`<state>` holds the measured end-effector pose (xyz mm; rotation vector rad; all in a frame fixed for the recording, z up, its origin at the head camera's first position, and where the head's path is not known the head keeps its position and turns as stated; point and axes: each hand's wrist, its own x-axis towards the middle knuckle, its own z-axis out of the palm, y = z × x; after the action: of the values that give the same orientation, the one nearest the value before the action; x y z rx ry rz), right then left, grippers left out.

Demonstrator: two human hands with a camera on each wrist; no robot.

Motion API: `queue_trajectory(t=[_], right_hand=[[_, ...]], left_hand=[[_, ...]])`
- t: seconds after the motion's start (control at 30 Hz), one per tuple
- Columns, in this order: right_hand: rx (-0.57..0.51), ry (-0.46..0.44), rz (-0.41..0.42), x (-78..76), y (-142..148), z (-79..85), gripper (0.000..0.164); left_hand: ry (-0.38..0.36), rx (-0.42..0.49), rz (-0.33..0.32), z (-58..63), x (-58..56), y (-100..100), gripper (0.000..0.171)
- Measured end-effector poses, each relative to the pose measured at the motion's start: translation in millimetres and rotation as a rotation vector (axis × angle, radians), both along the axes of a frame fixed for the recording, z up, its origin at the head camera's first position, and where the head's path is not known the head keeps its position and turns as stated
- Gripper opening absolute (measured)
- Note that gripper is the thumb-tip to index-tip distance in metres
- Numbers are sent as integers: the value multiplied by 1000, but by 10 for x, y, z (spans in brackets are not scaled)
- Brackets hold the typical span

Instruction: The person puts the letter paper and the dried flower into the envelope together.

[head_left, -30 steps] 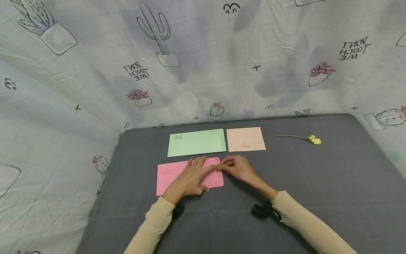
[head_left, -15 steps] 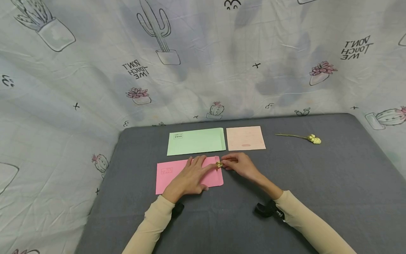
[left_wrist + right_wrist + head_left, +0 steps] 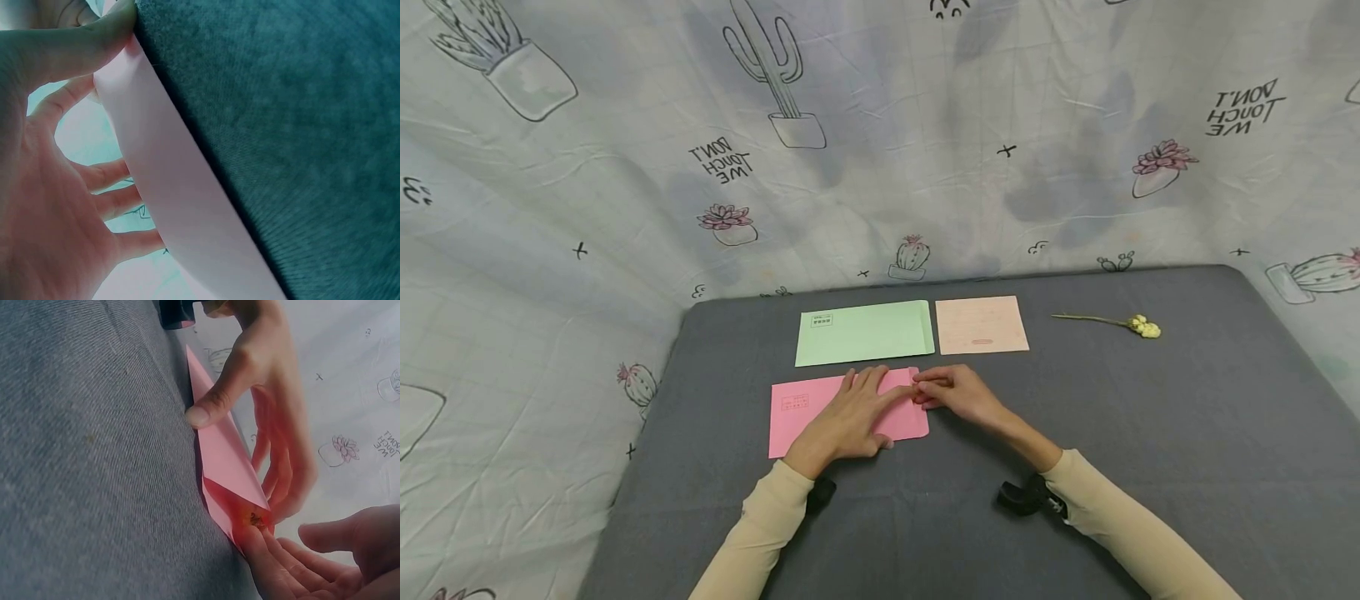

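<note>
A pink envelope (image 3: 793, 421) lies on the grey cloth. My left hand (image 3: 848, 418) rests across it with spread, fairly straight fingers; in the left wrist view the thumb (image 3: 81, 53) touches the envelope's near edge. At the right end the flap side gapes, and a small yellow-brown dried flower (image 3: 256, 519) shows in the mouth in the right wrist view. My right hand (image 3: 962, 396) is at that mouth, its extended fingertips at the flower and its thumb held apart from the fingers. In the head view the flower is hidden behind the fingers.
Behind the pink envelope lie a green envelope (image 3: 865, 335) and a peach sheet of paper (image 3: 981, 325). A yellow dried flower on a stem (image 3: 1142, 326) lies to the right. Patterned fabric (image 3: 880, 125) hangs along the table's back and left side.
My right hand drew back a little, then came left to the envelope's mouth. The small flower, visible earlier at the fingertips, is now inside the mouth. The left hand stayed in place.
</note>
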<state>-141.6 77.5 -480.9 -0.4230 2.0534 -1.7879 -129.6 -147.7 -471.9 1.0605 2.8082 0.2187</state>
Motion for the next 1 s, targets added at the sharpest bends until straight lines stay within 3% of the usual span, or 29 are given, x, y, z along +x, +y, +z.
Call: queue_trajectory(t=[0.43, 0.67, 0.87, 1.0], right_hand=[[-19, -60, 36, -5, -40, -7, 38], [21, 4, 60, -15, 31, 12, 37], [29, 44, -38, -59, 108, 28, 31], [-10, 40, -110, -171, 165, 57, 31]], left_hand=[[-16, 8, 14, 6, 5, 16, 84], [-5, -1, 2, 3, -8, 10, 80], [-4, 6, -28, -11, -22, -23, 72], [-29, 22, -51, 14, -57, -48, 74]])
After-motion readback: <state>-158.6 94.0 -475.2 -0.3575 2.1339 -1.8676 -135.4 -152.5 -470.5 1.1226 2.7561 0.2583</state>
